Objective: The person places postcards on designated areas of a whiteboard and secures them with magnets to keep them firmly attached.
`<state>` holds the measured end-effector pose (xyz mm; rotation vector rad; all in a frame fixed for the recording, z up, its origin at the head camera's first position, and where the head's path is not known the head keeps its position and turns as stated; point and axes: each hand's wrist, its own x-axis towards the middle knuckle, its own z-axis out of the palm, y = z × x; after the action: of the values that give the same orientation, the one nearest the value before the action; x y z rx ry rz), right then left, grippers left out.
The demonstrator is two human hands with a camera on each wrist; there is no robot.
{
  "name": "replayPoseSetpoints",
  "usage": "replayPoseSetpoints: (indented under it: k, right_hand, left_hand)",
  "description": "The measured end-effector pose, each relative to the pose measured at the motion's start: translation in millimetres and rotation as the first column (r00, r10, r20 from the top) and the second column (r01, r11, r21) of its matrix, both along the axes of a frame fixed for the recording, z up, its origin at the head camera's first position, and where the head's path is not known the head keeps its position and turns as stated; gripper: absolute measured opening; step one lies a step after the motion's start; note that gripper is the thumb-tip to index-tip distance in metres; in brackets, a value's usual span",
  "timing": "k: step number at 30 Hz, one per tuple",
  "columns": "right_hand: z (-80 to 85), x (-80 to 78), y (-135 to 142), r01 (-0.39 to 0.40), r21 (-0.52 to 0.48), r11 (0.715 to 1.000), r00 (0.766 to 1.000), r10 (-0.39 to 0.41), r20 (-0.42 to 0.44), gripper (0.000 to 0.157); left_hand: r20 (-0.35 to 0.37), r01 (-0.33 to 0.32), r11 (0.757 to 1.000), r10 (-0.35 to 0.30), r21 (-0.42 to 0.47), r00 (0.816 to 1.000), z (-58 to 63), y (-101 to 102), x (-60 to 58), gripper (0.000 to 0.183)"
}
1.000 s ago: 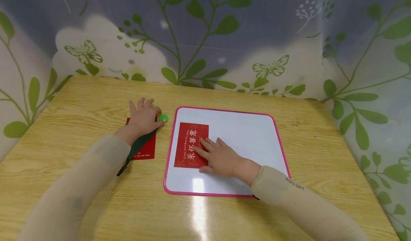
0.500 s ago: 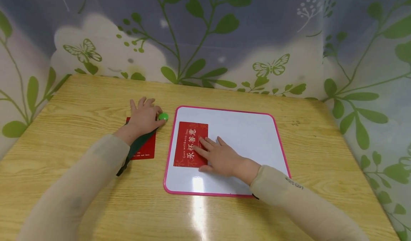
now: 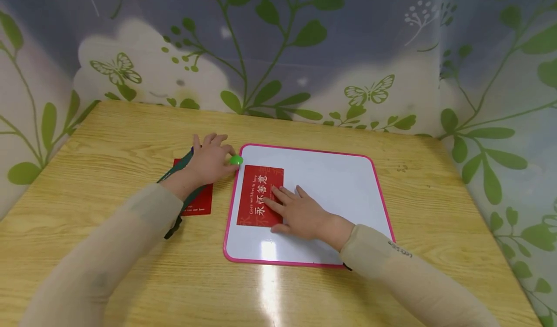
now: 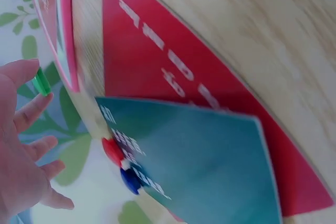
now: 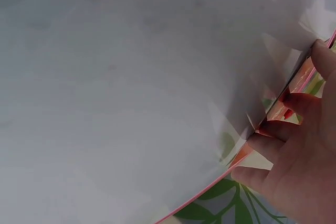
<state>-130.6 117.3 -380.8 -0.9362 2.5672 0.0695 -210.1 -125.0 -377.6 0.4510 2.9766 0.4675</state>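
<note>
My left hand [image 3: 209,163] pinches a round green magnet [image 3: 236,159] between thumb and forefinger, at the left rim of a pink-edged whiteboard [image 3: 330,186]. In the left wrist view the magnet [image 4: 41,81] shows edge-on, and the other fingers are spread. On the board's left part lies a red card [image 3: 254,191] with white lettering. My right hand [image 3: 302,215] rests flat across that card's right edge, fingers spread. The right wrist view shows the right hand's fingers [image 5: 273,145] low over the board, along the card's edge.
Under my left forearm a dark green card [image 4: 194,156] lies over another red card [image 4: 147,51], partly hidden in the head view. Red [image 4: 113,151] and blue [image 4: 130,180] magnets sit at the green card's edge. A leaf-patterned curtain [image 3: 283,66] backs the wooden table [image 3: 200,278].
My left hand has moved right with the green magnet, from beside the whiteboard to its left rim. More of the dark green card now shows behind that hand. The right hand stays put.
</note>
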Motion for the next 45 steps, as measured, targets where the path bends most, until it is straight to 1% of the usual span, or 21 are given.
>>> replayPoseSetpoints:
  k: [5, 9, 14, 17, 20, 27, 32, 38, 42, 45]
  right_hand:
    - [-2.8, -1.0, 0.8, -0.01, 0.01, 1.0, 1.0, 0.01, -0.014, 0.071]
    - [-4.3, -1.4, 1.3, -0.018, 0.013, 1.0, 0.999, 0.019, -0.027, 0.07]
    - [-2.8, -1.1, 1.1, -0.018, 0.011, 1.0, 1.0, 0.018, -0.023, 0.07]
    - [-2.0, -0.9, 1.2, -0.018, 0.014, 1.0, 1.0, 0.018, -0.021, 0.07]
    - [-1.6, -0.9, 1.4, -0.021, 0.017, 1.0, 1.0, 0.021, -0.021, 0.071]
    - [-1.8, -0.8, 1.9, -0.023, 0.011, 1.0, 1.0, 0.023, -0.019, 0.071]
    - [-2.2, -1.6, 1.8, -0.022, 0.009, 1.0, 1.0, 0.022, -0.021, 0.072]
    - [-0.8, -4.5, 1.6, 0.002, -0.034, 0.999, 1.0, -0.001, 0.022, 0.071]
    - [0.4, -5.7, 2.8, 0.023, -0.073, 0.997, 0.999, -0.02, 0.045, 0.073]
    - [3.0, -6.8, 3.4, 0.029, -0.093, 0.995, 0.999, -0.026, 0.04, 0.075]
  left_hand:
    - [-0.005, 0.027, 0.999, -0.027, -0.025, 1.0, 2.3, 13.7, 2.9, 0.037]
    - [0.004, 0.056, 0.998, -0.056, -0.027, 0.998, 5.3, 24.1, 5.1, 0.038]
    - [0.002, 0.086, 0.996, -0.086, -0.034, 0.996, 7.8, 35.0, 6.2, 0.037]
    - [-0.005, 0.104, 0.994, -0.104, -0.045, 0.995, 7.5, 40.4, 5.6, 0.037]
    - [-0.009, 0.113, 0.992, -0.113, -0.053, 0.994, 4.2, 43.8, 4.0, 0.035]
    - [0.004, 0.128, 0.989, -0.128, -0.076, 0.992, -6.5, 45.5, 2.9, 0.035]
    - [0.019, 0.128, 0.988, -0.127, -0.089, 0.992, -11.9, 44.8, 3.5, 0.037]
    - [0.018, 0.13, 0.988, -0.129, -0.081, 0.991, -13.9, 43.3, 3.4, 0.04]
    - [0.036, 0.141, 0.987, -0.139, -0.077, 0.99, -14.7, 41.1, 5.6, 0.046]
    - [0.035, 0.137, 0.988, -0.135, -0.073, 0.99, -14.0, 36.0, 7.5, 0.053]
